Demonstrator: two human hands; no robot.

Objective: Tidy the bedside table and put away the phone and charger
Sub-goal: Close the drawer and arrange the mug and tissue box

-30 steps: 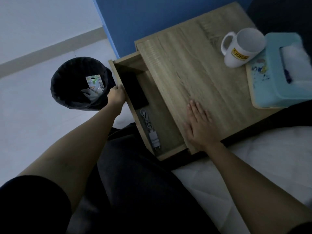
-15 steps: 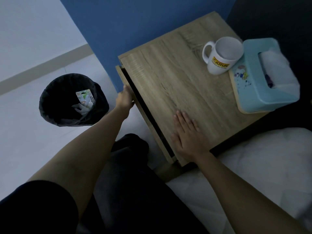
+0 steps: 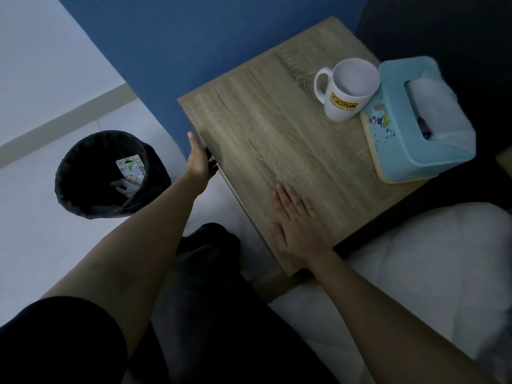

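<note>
Bedside table point(image 3: 277, 128): the right hand point(image 3: 297, 228) is lying open on top; the left hand point(image 3: 199, 159) is pressing flat-fingered against its front edge.

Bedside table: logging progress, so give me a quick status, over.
Left hand pressed against drawer front, fingers out of sight. Right hand flat, open on bedside table. Drawer looks shut; phone, charger not visible. Mug, tissue box on top, clear of both hands.

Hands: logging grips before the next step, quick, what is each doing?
Left hand: against the bedside table's front edge; grip cannot be told.
Right hand: open, flat on the tabletop, holding nothing.
</note>
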